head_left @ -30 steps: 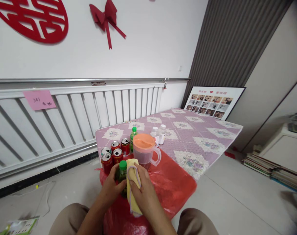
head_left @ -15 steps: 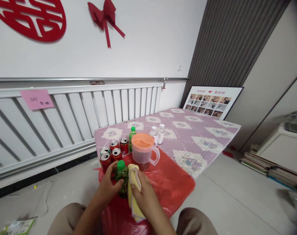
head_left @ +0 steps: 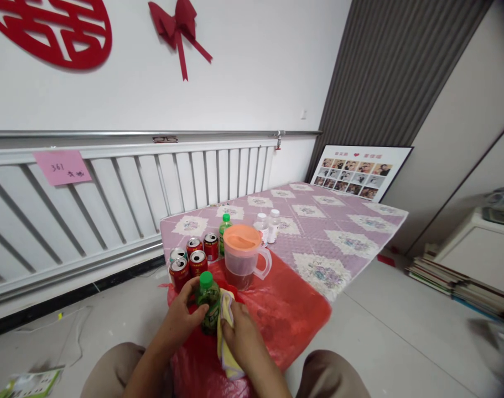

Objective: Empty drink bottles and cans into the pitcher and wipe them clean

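The left hand (head_left: 185, 309) is holding a green-capped plastic drink bottle (head_left: 209, 309), curling its fingers round the left side with the thumb across the front. The right hand (head_left: 244, 334) is gripping a folded yellow cloth (head_left: 227, 354) just to the bottle's right. The bottle is standing upright between the hands, over a red plastic sheet (head_left: 297, 315) that is covering the near end of the table.

Just beyond the left hand's grip, opened drink cans (head_left: 198, 264) are standing in a cluster; beyond the right hand, an orange-lidded pitcher (head_left: 240, 265) is standing before a second green-capped bottle (head_left: 224, 226) and two white-capped bottles (head_left: 273, 228). Past the sheet, a lilac floral tablecloth (head_left: 287, 255) is stretching away.

Farther beyond the grip, a white radiator (head_left: 193, 178) is running along the wall, bearing a pink note (head_left: 63, 167) at the left. Above, a red bow (head_left: 179, 25) is hanging. Far to the right, a photo board (head_left: 390, 157) is leaning near a grey ribbed panel (head_left: 363, 66).
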Motion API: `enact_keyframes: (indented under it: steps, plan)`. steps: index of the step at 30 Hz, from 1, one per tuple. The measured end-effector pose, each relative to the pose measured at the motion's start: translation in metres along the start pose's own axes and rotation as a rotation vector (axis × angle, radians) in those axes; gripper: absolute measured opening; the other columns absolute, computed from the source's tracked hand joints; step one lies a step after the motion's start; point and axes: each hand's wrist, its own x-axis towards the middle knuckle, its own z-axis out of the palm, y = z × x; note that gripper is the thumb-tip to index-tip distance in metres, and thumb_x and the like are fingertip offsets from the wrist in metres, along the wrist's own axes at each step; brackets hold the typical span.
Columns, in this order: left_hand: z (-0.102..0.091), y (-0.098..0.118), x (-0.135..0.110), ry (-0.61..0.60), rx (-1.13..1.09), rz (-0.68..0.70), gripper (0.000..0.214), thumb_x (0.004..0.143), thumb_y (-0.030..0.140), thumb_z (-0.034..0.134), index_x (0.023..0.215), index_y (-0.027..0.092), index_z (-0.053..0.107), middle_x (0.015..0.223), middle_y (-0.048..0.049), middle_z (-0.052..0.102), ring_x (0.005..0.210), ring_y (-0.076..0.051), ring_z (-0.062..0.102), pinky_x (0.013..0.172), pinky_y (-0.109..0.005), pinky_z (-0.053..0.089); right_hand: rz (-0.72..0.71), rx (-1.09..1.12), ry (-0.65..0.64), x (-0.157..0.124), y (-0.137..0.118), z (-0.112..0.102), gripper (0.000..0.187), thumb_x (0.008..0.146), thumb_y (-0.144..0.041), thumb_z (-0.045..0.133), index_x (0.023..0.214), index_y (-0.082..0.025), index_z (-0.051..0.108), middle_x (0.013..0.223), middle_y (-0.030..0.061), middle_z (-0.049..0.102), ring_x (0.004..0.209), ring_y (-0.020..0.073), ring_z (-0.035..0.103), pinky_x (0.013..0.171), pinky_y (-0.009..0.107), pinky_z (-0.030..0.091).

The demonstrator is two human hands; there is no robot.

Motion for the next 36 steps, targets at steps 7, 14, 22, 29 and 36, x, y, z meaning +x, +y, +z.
enact_keyframes:
  steps: [7, 14, 22, 29, 36]
  plan:
    - [0.012, -0.003, -0.004, 0.140, 0.197, 0.014, 0.060, 0.069, 0.028, 0.068, 0.125, 0.018, 0.050, 0.125, -0.0115, 0.059, 0.117, -0.029, 0.057, 0.103, -0.047, 0.044, -0.112, 0.063, 0.060, 0.004, -0.015, -0.014, 0.048, 0.081, -0.012, 0.050, 0.128, -0.016, 0.056, 0.127, 0.0136, 0.060, 0.121, 0.0246, 0.055, 0.104, 0.038, 0.042]
    - [0.011, 0.002, -0.003, 0.194, 0.260, 0.070, 0.055, 0.069, 0.025, 0.069, 0.122, 0.022, 0.056, 0.117, -0.0077, 0.059, 0.113, -0.028, 0.057, 0.100, -0.048, 0.046, -0.219, 0.097, 0.110, 0.011, -0.033, -0.022, 0.053, 0.084, -0.016, 0.049, 0.137, -0.022, 0.047, 0.139, 0.0100, 0.051, 0.129, 0.0214, 0.048, 0.107, 0.035, 0.040]
    - [0.002, -0.002, -0.003, 0.061, 0.083, -0.005, 0.061, 0.071, 0.021, 0.065, 0.129, 0.021, 0.046, 0.129, -0.0093, 0.059, 0.117, -0.025, 0.059, 0.102, -0.042, 0.047, -0.007, 0.027, -0.022, -0.002, -0.001, -0.001, 0.040, 0.080, -0.015, 0.054, 0.119, -0.018, 0.062, 0.111, 0.0134, 0.066, 0.106, 0.0262, 0.064, 0.092, 0.037, 0.049]
    - [0.000, 0.002, -0.003, -0.034, 0.015, -0.023, 0.059, 0.073, 0.020, 0.065, 0.128, 0.019, 0.046, 0.129, -0.0120, 0.060, 0.117, -0.027, 0.060, 0.103, -0.045, 0.047, -0.115, 0.086, 0.065, -0.001, -0.019, -0.020, 0.047, 0.083, -0.017, 0.051, 0.130, -0.019, 0.054, 0.131, 0.0127, 0.058, 0.123, 0.0243, 0.053, 0.104, 0.038, 0.042]
    - [-0.002, -0.001, -0.001, -0.074, -0.004, -0.014, 0.060, 0.073, 0.021, 0.064, 0.130, 0.018, 0.045, 0.132, -0.0122, 0.058, 0.119, -0.027, 0.058, 0.105, -0.044, 0.046, -0.191, 0.093, 0.110, 0.005, -0.031, -0.020, 0.053, 0.086, -0.020, 0.048, 0.138, -0.017, 0.045, 0.140, 0.0134, 0.049, 0.130, 0.0228, 0.046, 0.108, 0.037, 0.038]
